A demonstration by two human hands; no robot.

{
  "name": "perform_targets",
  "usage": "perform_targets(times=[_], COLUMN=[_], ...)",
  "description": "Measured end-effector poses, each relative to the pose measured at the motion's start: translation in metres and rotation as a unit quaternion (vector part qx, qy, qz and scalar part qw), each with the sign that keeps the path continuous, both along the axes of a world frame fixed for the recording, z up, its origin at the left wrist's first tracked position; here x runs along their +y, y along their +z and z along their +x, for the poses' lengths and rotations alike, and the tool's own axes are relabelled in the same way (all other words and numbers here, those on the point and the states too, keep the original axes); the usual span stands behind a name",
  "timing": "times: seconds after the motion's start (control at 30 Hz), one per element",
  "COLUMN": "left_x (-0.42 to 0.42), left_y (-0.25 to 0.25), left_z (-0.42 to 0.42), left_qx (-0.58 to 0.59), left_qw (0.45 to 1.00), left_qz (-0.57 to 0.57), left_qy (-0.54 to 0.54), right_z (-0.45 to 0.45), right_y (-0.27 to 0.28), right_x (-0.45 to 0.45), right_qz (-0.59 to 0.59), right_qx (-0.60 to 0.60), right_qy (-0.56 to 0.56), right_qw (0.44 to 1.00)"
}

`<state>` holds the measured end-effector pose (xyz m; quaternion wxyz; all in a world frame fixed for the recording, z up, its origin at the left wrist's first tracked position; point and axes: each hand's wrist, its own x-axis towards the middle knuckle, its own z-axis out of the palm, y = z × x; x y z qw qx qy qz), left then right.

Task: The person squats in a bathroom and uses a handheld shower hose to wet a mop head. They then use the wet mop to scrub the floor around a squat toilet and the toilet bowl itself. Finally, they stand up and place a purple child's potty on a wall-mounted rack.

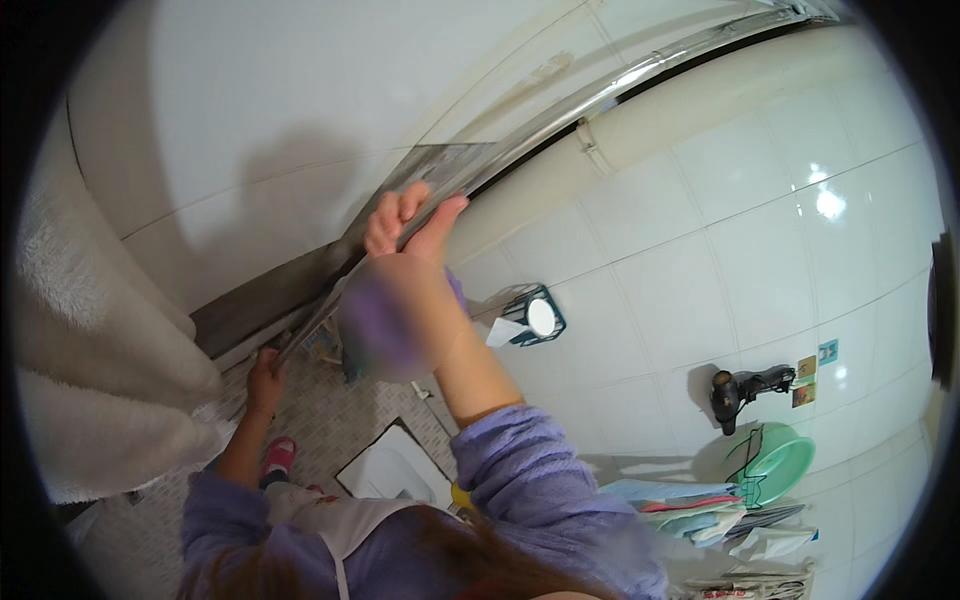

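A long, slim, shiny pole or strip (pixel 311 326) slants from the floor area at lower left up past my hands. Around its lower part, my left hand (pixel 265 384) is closed, with the arm reaching down. Higher up, my right hand (pixel 409 223) wraps it, fingers on the left side and thumb on the right. Beyond my right hand a glossy pipe-like length (pixel 637 73) runs along the wall to the upper right; I cannot tell whether it is the same piece. A blurred patch covers my right wrist and some purple material (pixel 455 291) behind it.
A squat toilet (pixel 401 465) is set in the tiled floor (pixel 315 405). Pale fluffy fabric (pixel 105 337) hangs at left. On the right wall are a paper holder (pixel 534 315), a hair dryer (pixel 726 397), a green basin (pixel 784 465) and hanging cloths (pixel 690 510).
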<state>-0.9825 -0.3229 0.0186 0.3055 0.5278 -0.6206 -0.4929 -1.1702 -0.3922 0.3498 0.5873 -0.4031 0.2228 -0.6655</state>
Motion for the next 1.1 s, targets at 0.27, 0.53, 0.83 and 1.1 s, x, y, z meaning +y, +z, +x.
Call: perform_targets(times=[0.27,0.53,0.83,1.1], left_x=[-0.057,0.051,0.099,0.098], left_y=[0.047,0.001,-0.016,-0.001], left_z=[-0.043,-0.038,0.063,0.086], left_qx=[-0.277,-0.268,-0.333,-0.322], left_qw=[0.951,0.959,0.942,0.943], left_qz=[-0.137,-0.092,0.019,0.061], left_qy=[0.028,0.003,-0.045,-0.052], right_z=[-0.069,-0.096,-0.111,-0.135], right_y=[0.01,0.03,0.036,-0.001], right_x=[-0.043,-0.079,-0.075,-0.041], right_qz=[0.039,0.135,0.094,0.112], right_qx=[0.392,0.418,0.435,0.414], right_qy=[-0.305,-0.349,-0.414,-0.29], right_qw=[0.867,0.828,0.794,0.856])
